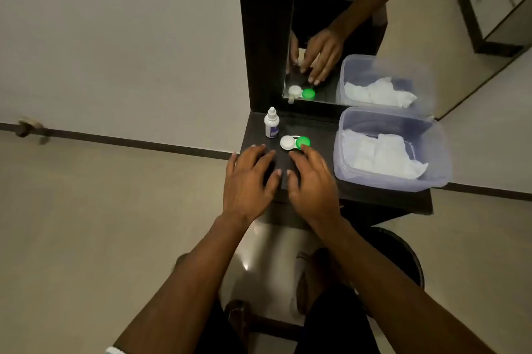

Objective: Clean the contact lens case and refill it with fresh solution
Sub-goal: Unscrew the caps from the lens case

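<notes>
The person stands at a small dark shelf [374,198] under a mirror [345,22], both hands laid flat on the near part of it. The left hand [249,181] has its fingers spread and straight, holding nothing. The right hand [312,184] is likewise open and empty, though its longest fingertips reach right up to the contact lens case [295,142]; whether they touch the green cap I cannot tell for certain.

The case sits just beyond the hands, toward the mirror, with both caps on: a white one to the left and a green one to the right. So its long axis runs left to right, across the line of the forearms rather than along it. It lies almost straight ahead of the right hand and off to the right of the left hand, which makes the right hand clearly the nearer of the two. A short forward reach by that hand would, I reckon, take it, leaving the left free to unscrew a cap.

The solution bottle [271,123] stands upright just beyond and left of the case, capped, nearer the left hand's side. To the right, well apart from the case, is a clear plastic tub [431,181] with crumpled white tissue [380,155] inside.
</notes>
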